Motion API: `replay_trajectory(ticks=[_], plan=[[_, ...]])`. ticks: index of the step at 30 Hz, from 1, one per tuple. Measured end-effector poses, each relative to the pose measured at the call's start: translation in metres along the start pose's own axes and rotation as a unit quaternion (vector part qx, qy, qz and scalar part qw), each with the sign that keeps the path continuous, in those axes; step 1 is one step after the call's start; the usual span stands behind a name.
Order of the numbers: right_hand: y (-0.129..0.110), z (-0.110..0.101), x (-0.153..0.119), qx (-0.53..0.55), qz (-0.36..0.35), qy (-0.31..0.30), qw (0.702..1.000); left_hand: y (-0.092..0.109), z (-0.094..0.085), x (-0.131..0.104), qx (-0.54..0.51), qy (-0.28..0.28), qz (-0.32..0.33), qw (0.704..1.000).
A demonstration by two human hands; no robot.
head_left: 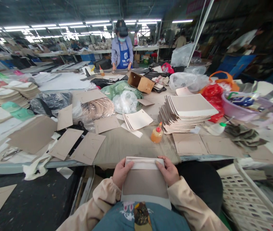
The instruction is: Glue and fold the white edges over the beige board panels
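Note:
A flat panel, grey-brown in the middle with white bands at its ends, rests against my lap below the table edge. My left hand grips its upper left corner, thumb on top and fingers behind. On the upper right corner my right hand is closed the same way. Just beyond the panel, a squeeze bottle of orange liquid with a red cap stands on the table. Behind it to the right is a tall stack of similar panels; a small pile of pale sheets lies to the left.
Loose grey-brown boards lie along the table's front edge. Scissors sit at far left. A green-capped bottle and a purple basin are on the right, above a white plastic basket. A person in a blue apron works across the table.

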State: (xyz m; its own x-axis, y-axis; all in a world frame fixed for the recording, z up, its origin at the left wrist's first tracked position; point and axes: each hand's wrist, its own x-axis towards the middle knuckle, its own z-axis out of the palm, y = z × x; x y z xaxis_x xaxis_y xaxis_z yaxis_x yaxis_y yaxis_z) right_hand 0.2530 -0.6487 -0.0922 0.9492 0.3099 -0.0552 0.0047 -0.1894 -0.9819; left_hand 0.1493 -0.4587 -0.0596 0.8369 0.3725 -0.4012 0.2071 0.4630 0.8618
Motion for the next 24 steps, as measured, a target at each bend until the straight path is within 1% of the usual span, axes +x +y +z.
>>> replay_trajectory(ticks=[7, 13, 18, 24], plan=[[-0.002, 0.003, 0.001, -0.002, 0.002, -0.005, 1.0, 0.002, -0.001, -0.003, -0.016, 0.006, -0.005, 1.0], [-0.002, 0.003, 0.005, -0.033, 0.008, -0.008, 0.999, 0.002, -0.005, 0.003, 0.012, 0.016, 0.002, 1.0], [-0.001, 0.0, 0.009, -0.051, 0.007, -0.012, 0.999, 0.002, -0.005, 0.007, 0.022, 0.013, 0.003, 1.0], [0.0, -0.005, 0.014, -0.053, 0.021, -0.052, 0.997, 0.003, -0.003, 0.007, 0.014, 0.016, -0.004, 1.0]])
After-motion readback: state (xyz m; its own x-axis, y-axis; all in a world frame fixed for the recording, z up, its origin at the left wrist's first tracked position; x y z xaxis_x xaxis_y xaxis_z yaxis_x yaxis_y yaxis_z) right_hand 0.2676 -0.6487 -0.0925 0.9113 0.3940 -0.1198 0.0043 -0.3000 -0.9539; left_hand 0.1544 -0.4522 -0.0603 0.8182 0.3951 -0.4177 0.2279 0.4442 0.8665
